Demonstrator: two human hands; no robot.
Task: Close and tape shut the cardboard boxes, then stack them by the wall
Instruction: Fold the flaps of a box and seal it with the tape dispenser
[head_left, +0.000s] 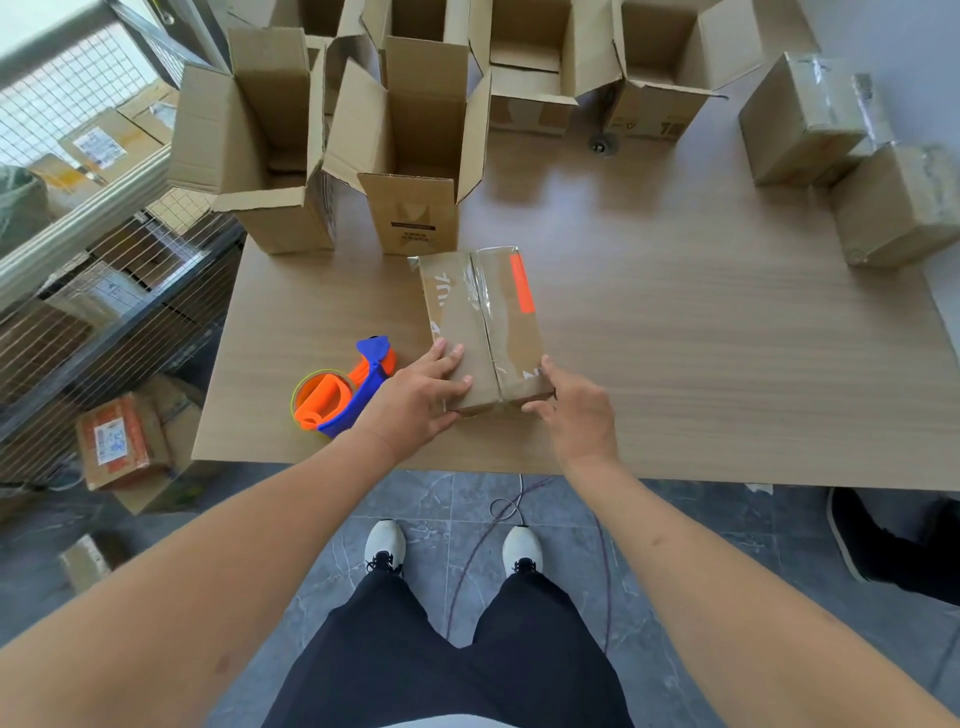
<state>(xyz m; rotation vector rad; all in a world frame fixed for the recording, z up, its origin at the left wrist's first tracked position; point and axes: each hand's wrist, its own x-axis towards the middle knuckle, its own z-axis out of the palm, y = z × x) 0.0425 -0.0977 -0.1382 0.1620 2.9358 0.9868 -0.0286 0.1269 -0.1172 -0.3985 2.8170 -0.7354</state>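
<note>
So far, the task is judged only partly done. At ten to twelve o'clock on the wooden table (675, 322), several open cardboard boxes (410, 156) are left standing with flaps up, unsealed. At eight o'clock the orange-and-blue tape dispenser (343, 395) is laid down beside the left hand (415, 400). At the centre, a taped box (483, 322) is held at its near end by the left hand and the right hand (576, 410), fingers curled round its corners. At two o'clock, sealed boxes (810, 119) are already stacked against the wall.
</note>
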